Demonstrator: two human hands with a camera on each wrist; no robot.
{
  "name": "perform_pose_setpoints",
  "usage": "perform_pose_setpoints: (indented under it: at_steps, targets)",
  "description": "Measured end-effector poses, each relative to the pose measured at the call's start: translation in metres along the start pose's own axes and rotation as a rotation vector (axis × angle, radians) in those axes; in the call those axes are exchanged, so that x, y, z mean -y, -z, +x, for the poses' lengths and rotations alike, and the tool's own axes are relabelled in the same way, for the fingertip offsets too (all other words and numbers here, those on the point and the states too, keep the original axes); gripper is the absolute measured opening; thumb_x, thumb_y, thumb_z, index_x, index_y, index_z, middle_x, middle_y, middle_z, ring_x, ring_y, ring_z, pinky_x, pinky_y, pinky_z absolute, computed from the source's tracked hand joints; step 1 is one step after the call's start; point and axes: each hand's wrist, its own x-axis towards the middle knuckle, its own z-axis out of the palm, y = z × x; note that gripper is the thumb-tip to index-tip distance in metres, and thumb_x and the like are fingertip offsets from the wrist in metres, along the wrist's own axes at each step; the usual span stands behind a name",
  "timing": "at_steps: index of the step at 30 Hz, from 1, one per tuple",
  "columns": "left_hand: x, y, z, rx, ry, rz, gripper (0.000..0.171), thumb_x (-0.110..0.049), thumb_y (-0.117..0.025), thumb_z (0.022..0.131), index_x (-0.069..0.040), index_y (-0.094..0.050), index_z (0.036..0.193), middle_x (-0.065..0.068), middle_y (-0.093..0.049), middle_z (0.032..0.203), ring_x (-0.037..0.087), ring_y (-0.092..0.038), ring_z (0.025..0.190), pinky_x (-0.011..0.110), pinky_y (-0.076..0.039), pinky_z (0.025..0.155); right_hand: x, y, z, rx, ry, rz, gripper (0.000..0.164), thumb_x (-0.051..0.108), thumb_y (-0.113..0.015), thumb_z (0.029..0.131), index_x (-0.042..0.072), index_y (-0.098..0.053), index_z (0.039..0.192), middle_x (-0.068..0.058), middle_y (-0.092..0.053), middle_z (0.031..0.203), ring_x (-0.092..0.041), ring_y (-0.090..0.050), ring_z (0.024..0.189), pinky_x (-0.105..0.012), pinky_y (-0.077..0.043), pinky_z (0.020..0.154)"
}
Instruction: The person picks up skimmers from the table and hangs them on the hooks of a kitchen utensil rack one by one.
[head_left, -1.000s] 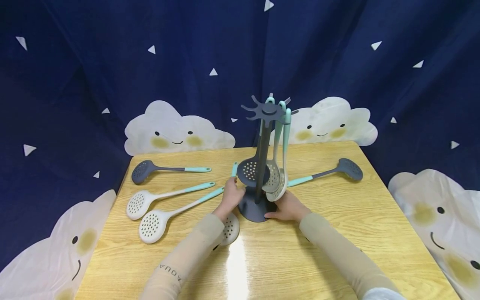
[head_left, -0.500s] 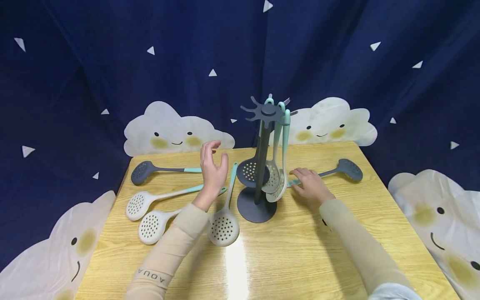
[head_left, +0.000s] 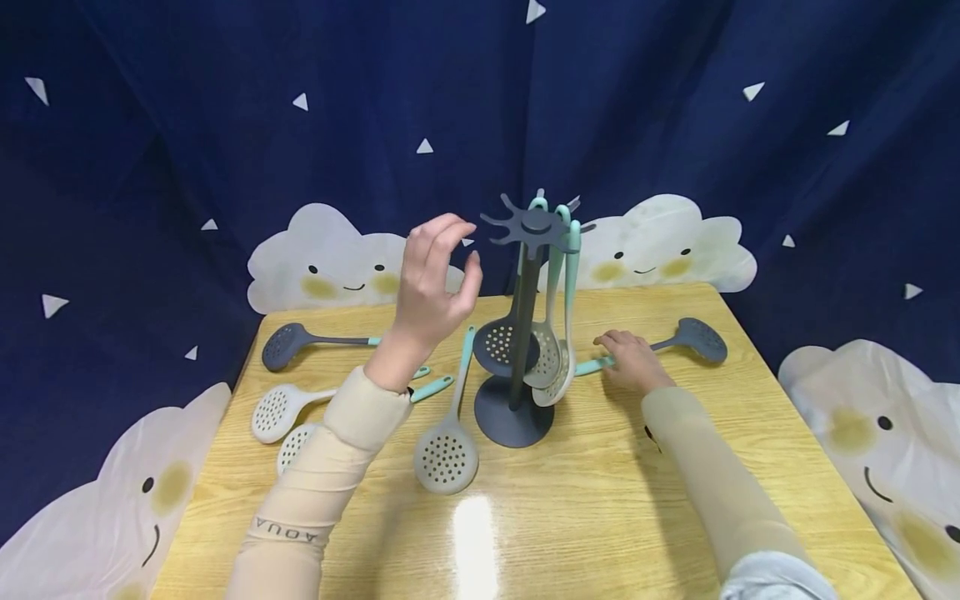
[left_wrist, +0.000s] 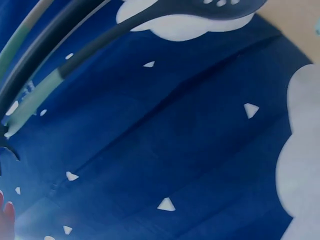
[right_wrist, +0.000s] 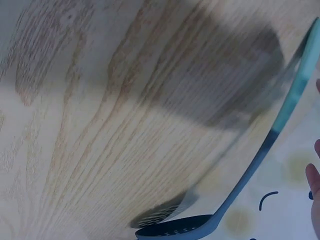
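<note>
My left hand (head_left: 438, 279) is raised just left of the hooked top of a dark utensil stand (head_left: 517, 229), fingers bent and nothing in them. On the stand hang a dark skimmer (head_left: 495, 343), a grey skimmer (head_left: 542, 367) and a white skimmer (head_left: 561, 385). Over the mint handle of another dark skimmer (head_left: 702, 340), lying on the right, is my right hand (head_left: 630, 361). The right wrist view has this dark skimmer (right_wrist: 245, 177) with a few fingertips (right_wrist: 314, 180) at the edge, apart from the handle. At the left wrist view's corner, fingertips (left_wrist: 7, 220) barely show.
To the left on the wooden table (head_left: 600, 517) lie a dark skimmer (head_left: 281, 346) and two white skimmers, one (head_left: 273, 412) behind the other (head_left: 294, 446), partly covered by my left arm. A pale grey skimmer (head_left: 446, 458) lies just left of the stand's base. A blue curtain (head_left: 360, 100) hangs behind.
Both hands have left the base of the stand. My left hand rose to the hooks' height; my right hand moved right, over the dark skimmer's handle. The stand stays about where it was.
</note>
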Motion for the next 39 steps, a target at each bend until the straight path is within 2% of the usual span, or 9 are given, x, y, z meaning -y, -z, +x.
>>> perform_pose_setpoints:
  at_steps: [3, 7, 17, 22, 29, 33, 39]
  targets:
    - [-0.003, 0.001, 0.008, 0.050, -0.059, 0.024, 0.024, 0.004, -0.055, 0.075, 0.005, -0.056, 0.100, 0.018, -0.055, 0.097, 0.031, -0.051, 0.088, 0.039, -0.043, 0.074, 0.001, -0.004, 0.002, 0.020, 0.025, -0.013, 0.050, 0.009, -0.071, 0.075, 0.002, -0.052, 0.121, -0.017, -0.049, 0.121, -0.037, -0.044, 0.114, -0.056, -0.033, 0.095]
    - [-0.006, 0.000, 0.012, 0.088, -0.104, 0.056, 0.023, 0.002, -0.057, 0.076, 0.005, -0.057, 0.098, 0.018, -0.056, 0.096, 0.031, -0.052, 0.086, 0.039, -0.044, 0.073, 0.002, -0.012, 0.005, 0.036, 0.045, -0.028, 0.050, 0.004, -0.072, 0.073, 0.003, -0.053, 0.119, -0.015, -0.050, 0.117, -0.035, -0.045, 0.111, -0.052, -0.034, 0.095]
    - [-0.009, -0.006, 0.017, 0.091, -0.175, 0.125, 0.014, 0.000, -0.058, 0.076, 0.003, -0.057, 0.089, 0.016, -0.058, 0.090, 0.031, -0.054, 0.081, 0.038, -0.045, 0.073, 0.007, -0.025, 0.008, 0.023, 0.064, -0.064, 0.036, -0.007, -0.066, 0.074, 0.001, -0.058, 0.108, -0.013, -0.054, 0.104, -0.030, -0.052, 0.098, -0.041, -0.045, 0.084]
    - [-0.010, -0.007, 0.019, 0.083, -0.188, 0.148, 0.009, 0.001, -0.057, 0.076, 0.002, -0.058, 0.086, 0.015, -0.058, 0.087, 0.030, -0.053, 0.079, 0.037, -0.045, 0.072, 0.008, -0.028, 0.008, 0.031, 0.061, -0.072, 0.030, -0.007, -0.065, 0.076, 0.000, -0.059, 0.104, -0.013, -0.055, 0.098, -0.029, -0.053, 0.091, -0.038, -0.047, 0.080]
    - [-0.011, -0.008, 0.020, 0.071, -0.193, 0.145, 0.008, 0.002, -0.057, 0.077, 0.003, -0.058, 0.084, 0.014, -0.057, 0.085, 0.029, -0.052, 0.075, 0.036, -0.046, 0.071, 0.009, -0.032, 0.009, 0.043, 0.018, -0.056, 0.028, -0.009, -0.062, 0.077, -0.001, -0.057, 0.104, -0.015, -0.056, 0.099, -0.029, -0.053, 0.090, -0.039, -0.046, 0.081]
    - [-0.012, -0.008, 0.020, 0.068, -0.185, 0.125, 0.007, 0.003, -0.057, 0.077, 0.004, -0.058, 0.084, 0.014, -0.057, 0.084, 0.029, -0.052, 0.075, 0.035, -0.046, 0.070, 0.008, -0.036, 0.011, 0.032, -0.006, -0.040, 0.025, -0.009, -0.060, 0.079, -0.001, -0.057, 0.103, -0.015, -0.056, 0.098, -0.030, -0.053, 0.089, -0.040, -0.047, 0.080]
    - [-0.013, -0.008, 0.020, 0.064, -0.177, 0.115, 0.006, 0.004, -0.056, 0.077, 0.004, -0.058, 0.083, 0.015, -0.057, 0.083, 0.029, -0.052, 0.075, 0.035, -0.046, 0.068, 0.007, -0.040, 0.012, 0.003, -0.011, -0.050, 0.020, -0.007, -0.060, 0.080, 0.001, -0.057, 0.098, -0.014, -0.056, 0.092, -0.028, -0.052, 0.082, -0.039, -0.048, 0.071]
